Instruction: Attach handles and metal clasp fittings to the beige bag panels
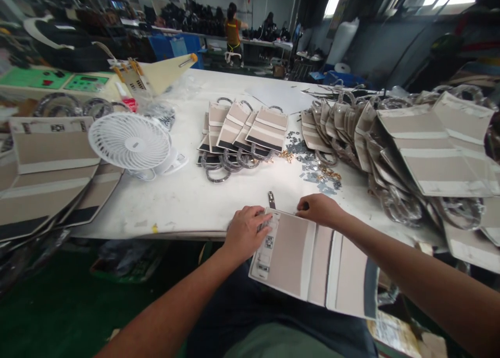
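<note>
A beige bag panel [289,254] with white strips and a dark end band lies partly on the table's front edge and partly over my lap. My left hand [248,233] grips its left end, fingers bent over the corner beside the metal fittings. At the panel's far edge, my right hand [318,211] is closed in a pinch; what its fingertips hold is hidden. A small dark strap tab with a metal piece [271,199] sticks out beyond the panel, between my hands.
Small grey metal plates [312,173] and gold fasteners [330,177] lie scattered ahead. Bag panels with wrapped handles stand in a middle group [246,126], a right pile [425,150] and a left stack [50,170]. A white fan [130,142] stands left. One person [233,30] is far back.
</note>
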A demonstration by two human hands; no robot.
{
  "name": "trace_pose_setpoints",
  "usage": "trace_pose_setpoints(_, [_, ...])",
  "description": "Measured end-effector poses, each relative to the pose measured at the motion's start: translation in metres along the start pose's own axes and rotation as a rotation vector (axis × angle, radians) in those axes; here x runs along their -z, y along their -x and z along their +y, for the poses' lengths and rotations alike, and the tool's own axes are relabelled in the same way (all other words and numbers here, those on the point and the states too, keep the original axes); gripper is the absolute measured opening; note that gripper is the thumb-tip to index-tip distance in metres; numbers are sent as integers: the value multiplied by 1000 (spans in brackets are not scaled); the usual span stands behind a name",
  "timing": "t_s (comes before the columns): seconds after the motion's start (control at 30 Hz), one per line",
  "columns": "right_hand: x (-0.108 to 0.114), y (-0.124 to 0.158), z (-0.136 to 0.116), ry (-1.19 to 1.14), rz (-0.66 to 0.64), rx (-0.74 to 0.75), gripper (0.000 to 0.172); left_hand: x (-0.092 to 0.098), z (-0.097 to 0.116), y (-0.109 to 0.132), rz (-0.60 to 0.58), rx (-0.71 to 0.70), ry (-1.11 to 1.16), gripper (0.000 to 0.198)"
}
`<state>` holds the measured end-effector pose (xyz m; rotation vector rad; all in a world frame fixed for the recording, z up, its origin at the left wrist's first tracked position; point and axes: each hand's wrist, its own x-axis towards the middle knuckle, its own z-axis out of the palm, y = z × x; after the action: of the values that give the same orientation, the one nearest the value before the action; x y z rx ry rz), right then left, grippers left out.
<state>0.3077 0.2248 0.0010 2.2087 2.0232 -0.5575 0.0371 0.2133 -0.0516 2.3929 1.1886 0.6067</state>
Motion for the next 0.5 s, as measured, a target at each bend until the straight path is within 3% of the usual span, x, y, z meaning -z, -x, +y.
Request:
trace_pose_setpoints(0.13, [-6,5,-5,77,19,-4,16,0,0,2,4,-31,-3,35])
trace_pose_setpoints(0.5, [2,-9,-19,227,-97,36,17,-3,-2,3,-3,-18,-7,36])
